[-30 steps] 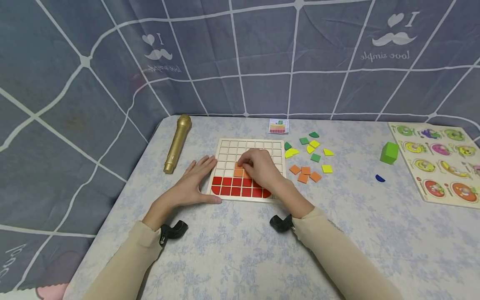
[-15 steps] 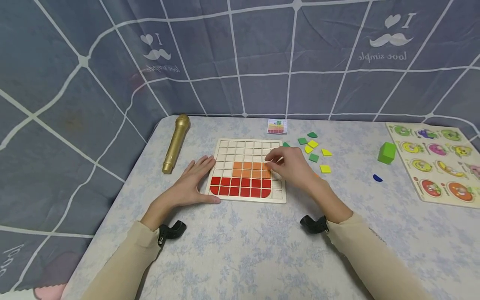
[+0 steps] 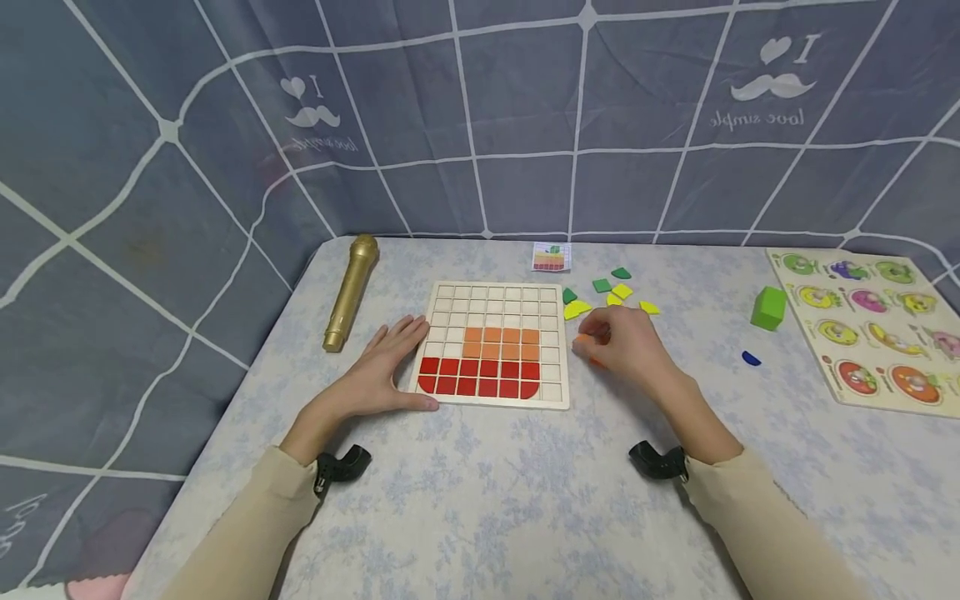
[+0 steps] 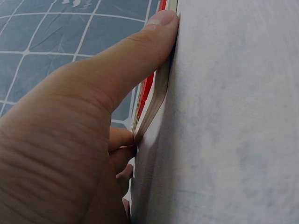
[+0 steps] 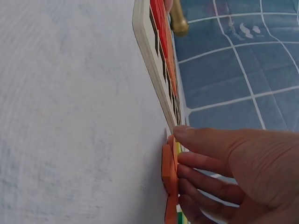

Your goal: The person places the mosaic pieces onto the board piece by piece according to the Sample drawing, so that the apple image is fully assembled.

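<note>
A square wooden grid board (image 3: pixel 551 392) lies flat on the table. Its lower rows hold red tiles (image 3: pixel 487 378), and two rows of orange tiles (image 3: pixel 491 343) sit above them. My left hand (image 3: pixel 375 377) rests at the board's left side, fingers straight along the edge and thumb (image 4: pixel 156 28) against the front-left edge. Right of the board, my right hand (image 3: pixel 633 343) is over loose orange tiles (image 5: pixel 167 165), its fingertips right at them and partly covering them. In the right wrist view, thumb and fingers stand apart at the tiles.
Green tiles (image 3: pixel 602 285) and yellow tiles (image 3: pixel 577 309) lie behind the right hand. A small pattern card (image 3: pixel 551 257) is behind the board. A gold microphone-shaped object (image 3: pixel 351 293) lies left; a green block (image 3: pixel 768 308), blue piece (image 3: pixel 751 358) and fruit-picture board (image 3: pixel 832 367) lie right.
My right hand has moved off the board's orange rows to the right, down to the loose orange tiles. The orange rows now show uncovered. My left hand has stayed at the board's edge.
</note>
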Demonstrator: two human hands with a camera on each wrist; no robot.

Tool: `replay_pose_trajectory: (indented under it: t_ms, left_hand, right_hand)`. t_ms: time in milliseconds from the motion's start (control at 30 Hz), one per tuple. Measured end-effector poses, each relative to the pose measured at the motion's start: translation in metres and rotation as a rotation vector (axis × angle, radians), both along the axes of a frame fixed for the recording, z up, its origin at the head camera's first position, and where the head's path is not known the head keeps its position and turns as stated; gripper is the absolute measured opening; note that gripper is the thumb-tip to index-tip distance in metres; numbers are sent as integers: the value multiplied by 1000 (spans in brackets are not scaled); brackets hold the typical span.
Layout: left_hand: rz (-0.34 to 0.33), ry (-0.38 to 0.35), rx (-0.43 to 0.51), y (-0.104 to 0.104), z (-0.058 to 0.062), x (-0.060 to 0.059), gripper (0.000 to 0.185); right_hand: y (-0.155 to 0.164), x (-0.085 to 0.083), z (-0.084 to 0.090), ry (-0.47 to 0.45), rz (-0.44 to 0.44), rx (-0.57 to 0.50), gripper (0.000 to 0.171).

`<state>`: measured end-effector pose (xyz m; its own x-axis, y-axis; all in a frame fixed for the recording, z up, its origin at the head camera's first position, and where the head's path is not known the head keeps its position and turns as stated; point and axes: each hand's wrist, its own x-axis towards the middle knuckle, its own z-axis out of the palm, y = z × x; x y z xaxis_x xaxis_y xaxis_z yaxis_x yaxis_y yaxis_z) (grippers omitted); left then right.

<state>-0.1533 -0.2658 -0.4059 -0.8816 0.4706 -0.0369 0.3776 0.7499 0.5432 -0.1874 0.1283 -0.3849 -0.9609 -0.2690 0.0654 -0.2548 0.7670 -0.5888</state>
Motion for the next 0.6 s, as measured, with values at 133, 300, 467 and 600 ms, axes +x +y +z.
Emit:
replay_pose_trajectory:
  t_ms: [133,300,467,600]
  left_hand:
    - [0,3,1,0,-2,1,125]
    - [-6,10,0,-1,-2,0,125]
    - [-6,7,1,-1,-3,-1,126]
    - [-3,9,7,0,-4,0,126]
  right_hand:
    - [2,0,-5,15,2,10,23]
    - [2,1,-9,44,-5,6,23]
    - [2,1,-12,73,-18,-2,22]
    - [2,1,-13,95,-18,-18,21]
